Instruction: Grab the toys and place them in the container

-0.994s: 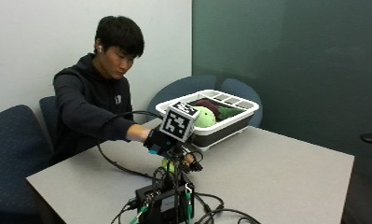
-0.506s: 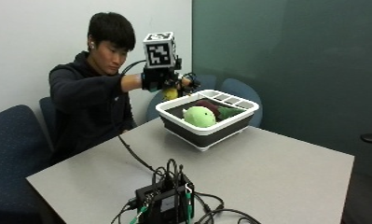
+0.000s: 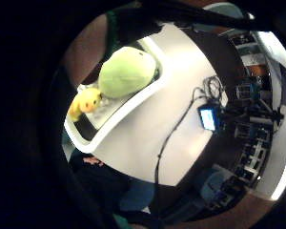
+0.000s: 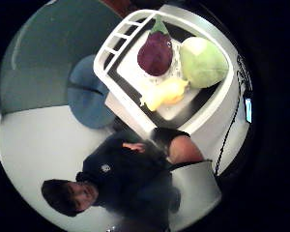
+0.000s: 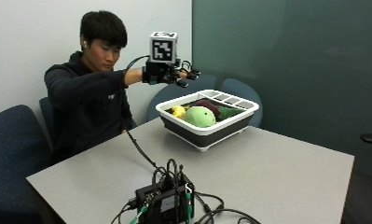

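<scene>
Grey rectangular surface (image 5: 279,168) fills lower half of outside view. At centre frame, near its far edge, sits the white-rimmed, dark-walled plastic container (image 5: 232,122). All visible toys lie inside it: round light-green plush (image 5: 200,116) at the front, dark purple eggplant plush (image 5: 208,105) behind it, small yellow plush (image 5: 178,111) tucked at the container's left end beside the green one. Thumb-side palm view shows the same three packed close together w/ the yellow one between the other two. No toy visible on the surface, so task looks done or nearly so.

Black-gloved right hand (image 5: 168,73) hangs upper centre, above and left of the container, apart from it, prob. just a clearance height. Fingers: nothing seen held; whether spread or curled, cannot tell.
</scene>
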The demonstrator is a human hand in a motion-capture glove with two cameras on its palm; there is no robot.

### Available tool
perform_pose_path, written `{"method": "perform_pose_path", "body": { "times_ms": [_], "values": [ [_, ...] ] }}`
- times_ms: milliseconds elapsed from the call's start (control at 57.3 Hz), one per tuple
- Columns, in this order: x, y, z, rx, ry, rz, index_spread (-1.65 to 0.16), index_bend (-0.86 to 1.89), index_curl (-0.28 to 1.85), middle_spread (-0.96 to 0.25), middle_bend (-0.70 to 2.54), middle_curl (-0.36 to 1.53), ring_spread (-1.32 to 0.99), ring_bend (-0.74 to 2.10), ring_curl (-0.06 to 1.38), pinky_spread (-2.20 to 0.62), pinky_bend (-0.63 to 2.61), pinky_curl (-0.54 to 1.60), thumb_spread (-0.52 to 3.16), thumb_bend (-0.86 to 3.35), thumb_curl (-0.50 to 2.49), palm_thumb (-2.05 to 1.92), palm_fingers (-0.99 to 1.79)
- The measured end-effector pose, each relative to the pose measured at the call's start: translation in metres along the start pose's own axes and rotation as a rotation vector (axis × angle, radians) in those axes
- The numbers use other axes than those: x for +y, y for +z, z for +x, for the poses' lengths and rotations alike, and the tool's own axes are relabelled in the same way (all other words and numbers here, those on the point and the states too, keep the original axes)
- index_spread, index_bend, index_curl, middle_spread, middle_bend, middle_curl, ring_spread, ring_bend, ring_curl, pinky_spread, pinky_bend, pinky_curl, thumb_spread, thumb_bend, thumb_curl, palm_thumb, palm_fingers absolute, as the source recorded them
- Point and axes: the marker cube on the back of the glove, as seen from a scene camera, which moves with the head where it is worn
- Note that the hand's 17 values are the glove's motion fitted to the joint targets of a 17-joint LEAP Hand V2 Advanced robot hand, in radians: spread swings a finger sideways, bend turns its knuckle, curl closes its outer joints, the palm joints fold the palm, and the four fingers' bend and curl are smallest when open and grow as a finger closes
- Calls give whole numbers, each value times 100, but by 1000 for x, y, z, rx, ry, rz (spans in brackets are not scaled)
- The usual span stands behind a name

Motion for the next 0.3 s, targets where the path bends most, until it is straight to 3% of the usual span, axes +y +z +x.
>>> {"method": "perform_pose_path", "body": {
  "times_ms": [122,296],
  "values": [
    [10,-30,72,-231,94,154,-24,33,50,0,9,24,-3,13,14,5,72,40,116,-5,43,24,-22],
    [68,-3,91,-149,37,310,-27,45,52,0,13,23,-2,13,12,6,63,37,119,-1,39,21,-12]
  ]
}}
